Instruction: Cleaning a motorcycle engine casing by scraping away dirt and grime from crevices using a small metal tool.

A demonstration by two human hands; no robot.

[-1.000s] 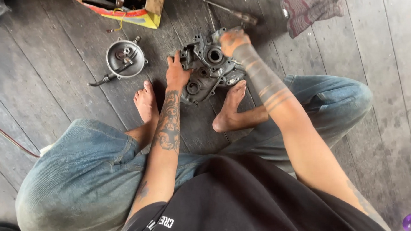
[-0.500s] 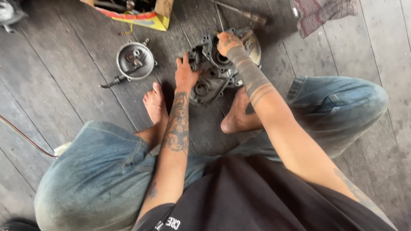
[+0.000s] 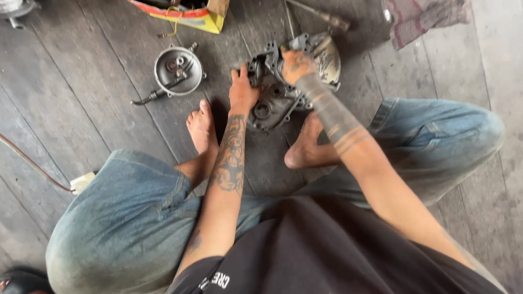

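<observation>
A grey metal engine casing lies on the dark wooden floor between my bare feet. My left hand rests on its left edge, fingers around the rim. My right hand sits on top of the casing, closed around a part near a rounded metal cover. What the right hand grips is hidden by its fingers. I sit with knees bent in blue jeans, forearms tattooed.
A round metal cover with a cable lies on the floor to the left. A yellow cardboard box stands at the top, a long tool and a dirty rag at top right. A red cord with a white plug runs along the left.
Both hands stay on the casing. My right hand has shifted slightly over its top. The view has tilted, so everything sits lower and further right in the picture.
</observation>
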